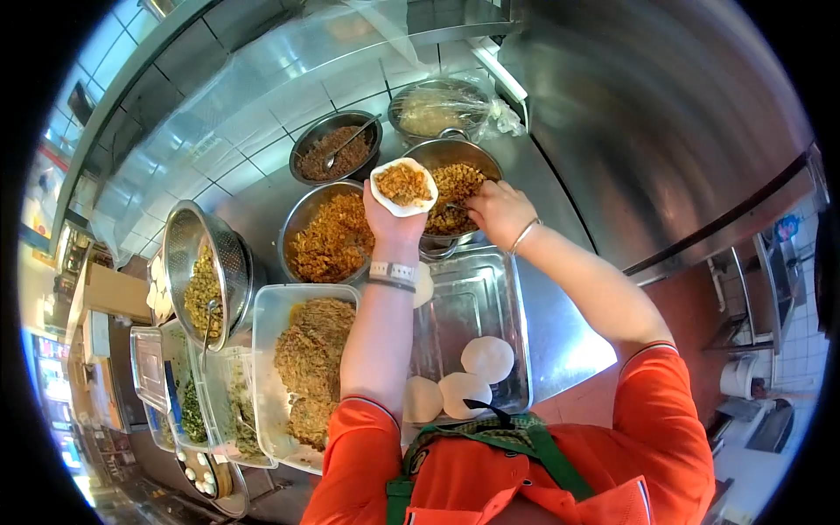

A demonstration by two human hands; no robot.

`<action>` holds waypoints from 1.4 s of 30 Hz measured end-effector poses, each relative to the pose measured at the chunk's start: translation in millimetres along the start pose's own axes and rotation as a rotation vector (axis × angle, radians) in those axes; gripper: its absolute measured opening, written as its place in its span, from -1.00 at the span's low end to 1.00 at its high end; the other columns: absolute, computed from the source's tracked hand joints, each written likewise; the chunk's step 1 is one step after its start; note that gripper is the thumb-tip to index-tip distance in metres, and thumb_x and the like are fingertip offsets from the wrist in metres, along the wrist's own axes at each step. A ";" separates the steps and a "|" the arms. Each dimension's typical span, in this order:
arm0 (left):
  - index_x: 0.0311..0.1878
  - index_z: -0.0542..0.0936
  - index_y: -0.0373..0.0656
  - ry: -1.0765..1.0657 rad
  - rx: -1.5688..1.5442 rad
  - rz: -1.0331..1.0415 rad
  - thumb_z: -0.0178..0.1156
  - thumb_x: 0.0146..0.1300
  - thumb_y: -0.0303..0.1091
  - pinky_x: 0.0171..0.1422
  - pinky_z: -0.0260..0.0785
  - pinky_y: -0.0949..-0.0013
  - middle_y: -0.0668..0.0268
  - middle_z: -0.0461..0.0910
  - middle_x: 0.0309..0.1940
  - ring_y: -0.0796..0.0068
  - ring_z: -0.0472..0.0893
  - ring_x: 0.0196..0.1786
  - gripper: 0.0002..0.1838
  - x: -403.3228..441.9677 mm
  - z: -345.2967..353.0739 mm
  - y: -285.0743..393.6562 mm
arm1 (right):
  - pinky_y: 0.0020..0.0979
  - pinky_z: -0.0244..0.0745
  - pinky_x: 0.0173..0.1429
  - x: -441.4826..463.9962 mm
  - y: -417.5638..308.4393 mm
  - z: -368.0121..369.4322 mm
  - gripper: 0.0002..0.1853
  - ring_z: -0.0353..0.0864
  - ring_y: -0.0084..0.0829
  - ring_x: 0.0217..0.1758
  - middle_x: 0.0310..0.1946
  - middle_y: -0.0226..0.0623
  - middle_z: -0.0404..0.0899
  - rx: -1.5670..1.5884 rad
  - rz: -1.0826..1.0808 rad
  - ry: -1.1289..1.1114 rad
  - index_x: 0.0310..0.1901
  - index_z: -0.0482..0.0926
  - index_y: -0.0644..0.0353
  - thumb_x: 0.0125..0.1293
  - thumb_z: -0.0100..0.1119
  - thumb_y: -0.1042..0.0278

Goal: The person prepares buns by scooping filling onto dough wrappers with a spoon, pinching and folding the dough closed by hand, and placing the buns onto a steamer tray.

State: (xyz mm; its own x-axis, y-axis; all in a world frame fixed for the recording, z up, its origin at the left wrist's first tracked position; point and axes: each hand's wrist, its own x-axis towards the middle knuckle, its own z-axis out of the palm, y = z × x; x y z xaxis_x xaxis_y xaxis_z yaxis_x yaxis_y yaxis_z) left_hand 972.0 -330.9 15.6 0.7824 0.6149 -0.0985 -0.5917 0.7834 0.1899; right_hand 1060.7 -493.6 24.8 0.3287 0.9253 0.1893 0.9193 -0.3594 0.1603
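Observation:
Cupped in my left hand (394,224) is a round white dough wrapper (413,209), held up with a mound of orange-brown filling (402,184) on it. My right hand (503,213) is closed at the edge of a steel pot holding chopped yellow-brown filling (457,180). Its fingers grip a spoon (453,206) whose bowl end is down in that filling; most of the handle is hidden. Left of my raised wrist stands a bowl of shredded orange filling (328,238). Several flat dough rounds (486,360) lie in a metal tray (464,302) below my hands.
Behind stand a bowl of brown mince (337,152) with a spoon and a plastic-covered bowl (437,109). Leftward are a plastic tub (265,350) of brownish filling, a tilted colander (185,236) and containers of greens (191,411). A steel panel (647,114) rises at right.

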 end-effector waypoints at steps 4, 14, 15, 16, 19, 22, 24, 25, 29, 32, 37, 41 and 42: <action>-0.18 0.45 -0.15 -0.008 -0.017 0.048 -0.27 0.24 -0.07 0.03 0.31 0.12 0.18 0.50 -0.22 0.20 0.47 -0.11 -0.60 -28.5 14.8 -11.2 | -0.51 0.31 -0.38 4.3 -39.7 -26.3 -0.67 0.38 -0.52 -0.53 -0.64 -0.36 0.43 1.470 0.387 0.066 -0.38 0.53 0.24 0.08 0.17 0.08; -0.07 0.38 -0.13 -0.064 0.154 0.278 -0.33 0.27 0.09 -0.06 0.33 0.24 0.29 0.47 -0.21 0.35 0.46 -0.14 -0.50 -73.6 39.5 -18.9 | -0.60 0.21 -0.50 -8.8 -77.8 -57.2 -0.82 0.34 -0.67 -0.54 -0.58 -0.49 0.43 2.102 0.720 -0.098 -0.43 0.48 0.22 0.05 0.22 0.31; -0.07 0.38 -0.13 -0.026 0.172 0.322 -0.33 0.27 0.09 -0.07 0.33 0.25 0.30 0.47 -0.21 0.36 0.46 -0.14 -0.50 -75.4 41.2 -21.2 | -0.59 0.23 -0.50 -8.8 -78.7 -60.2 -0.83 0.36 -0.65 -0.54 -0.58 -0.48 0.43 2.100 0.691 -0.081 -0.43 0.48 0.23 0.04 0.22 0.32; -0.07 0.37 -0.12 0.013 0.190 0.366 -0.33 0.28 0.09 -0.08 0.33 0.26 0.31 0.46 -0.21 0.38 0.46 -0.14 -0.50 -78.1 42.2 -22.4 | -0.59 0.23 -0.50 -9.5 -79.5 -57.4 -0.83 0.36 -0.65 -0.54 -0.58 -0.48 0.43 2.103 0.687 -0.082 -0.43 0.48 0.23 0.04 0.22 0.32; -0.05 0.36 -0.13 0.008 0.187 0.365 -0.35 0.28 0.08 -0.05 0.32 0.27 0.31 0.44 -0.18 0.38 0.45 -0.12 -0.50 -88.3 43.6 -19.4 | -0.54 0.26 -0.49 -13.4 -79.7 -57.4 -0.81 0.38 -0.60 -0.55 -0.57 -0.45 0.45 1.911 0.535 0.080 -0.43 0.48 0.25 0.03 0.23 0.32; -0.05 0.35 -0.13 0.013 0.115 0.405 -0.37 0.29 0.06 -0.01 0.30 0.26 0.30 0.44 -0.16 0.38 0.44 -0.10 -0.51 -95.1 46.3 -18.5 | -0.53 0.28 -0.47 -21.4 -73.5 -71.0 -0.80 0.38 -0.60 -0.53 -0.56 -0.43 0.45 1.188 0.375 0.373 -0.42 0.49 0.26 0.02 0.24 0.33; -0.06 0.36 -0.13 0.014 0.116 0.409 -0.39 0.29 0.06 0.01 0.29 0.25 0.29 0.45 -0.18 0.36 0.44 -0.10 -0.50 -99.7 47.0 -19.6 | -0.57 0.28 -0.45 -25.4 -76.3 -73.8 -0.80 0.38 -0.62 -0.52 -0.55 -0.45 0.46 1.234 0.361 0.440 -0.40 0.49 0.26 0.04 0.23 0.31; -0.08 0.38 -0.13 0.012 0.087 0.384 -0.38 0.29 0.05 0.01 0.29 0.23 0.29 0.46 -0.18 0.34 0.44 -0.10 -0.51 -104.0 48.5 -20.6 | -0.57 0.28 -0.45 -24.5 -77.5 -73.4 -0.80 0.38 -0.62 -0.52 -0.55 -0.45 0.46 1.235 0.358 0.438 -0.40 0.49 0.26 0.04 0.23 0.31; -0.09 0.39 -0.13 -0.046 0.042 0.326 -0.40 0.29 0.05 0.01 0.28 0.22 0.29 0.47 -0.19 0.33 0.45 -0.10 -0.50 -108.9 38.5 -20.8 | -0.68 0.16 -0.45 -25.2 -75.6 -67.6 -0.82 0.28 -0.70 -0.57 -0.59 -0.56 0.43 1.951 0.549 0.132 -0.38 0.51 0.22 0.08 0.22 0.30; -0.09 0.38 -0.12 -0.024 0.055 0.307 -0.40 0.30 0.05 0.01 0.28 0.23 0.29 0.46 -0.20 0.35 0.45 -0.11 -0.51 -115.5 39.7 -22.1 | -0.66 0.17 -0.47 -32.4 -67.4 -71.6 -0.83 0.27 -0.70 -0.58 -0.60 -0.53 0.43 1.982 0.445 0.101 -0.36 0.53 0.26 0.09 0.21 0.34; -0.09 0.39 -0.12 -0.027 0.127 0.249 -0.36 0.31 -0.01 0.04 0.27 0.23 0.30 0.47 -0.19 0.37 0.45 -0.09 -0.56 -128.3 45.3 -19.5 | -0.57 0.23 -0.48 -44.8 -59.2 -89.8 -0.85 0.30 -0.68 -0.56 -0.62 -0.47 0.41 1.194 0.213 0.378 -0.43 0.53 0.29 0.04 0.24 0.38; -0.12 0.43 -0.10 -0.110 0.102 0.123 -0.30 0.28 0.00 0.03 0.28 0.21 0.29 0.50 -0.20 0.34 0.47 -0.11 -0.58 -138.6 45.6 -20.7 | -0.58 0.24 -0.46 -38.4 -54.9 -69.4 -0.85 0.31 -0.65 -0.56 -0.60 -0.51 0.43 1.715 0.360 0.161 -0.45 0.53 0.26 0.04 0.25 0.36; -0.12 0.43 -0.10 -0.109 0.102 0.119 -0.30 0.28 0.00 0.03 0.28 0.21 0.29 0.50 -0.20 0.34 0.47 -0.11 -0.58 -141.8 46.6 -21.8 | -0.58 0.24 -0.46 -39.8 -51.0 -71.4 -0.85 0.31 -0.65 -0.56 -0.60 -0.51 0.43 1.714 0.364 0.162 -0.45 0.53 0.26 0.04 0.25 0.36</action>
State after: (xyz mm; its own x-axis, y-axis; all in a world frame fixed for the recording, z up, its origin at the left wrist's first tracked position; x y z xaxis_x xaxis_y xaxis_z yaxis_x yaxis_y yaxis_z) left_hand 883.0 -439.3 70.9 0.7275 0.6852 0.0360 -0.6633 0.6889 0.2923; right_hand 985.2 -520.8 78.3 0.6254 0.7759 0.0832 0.0169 0.0931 -0.9955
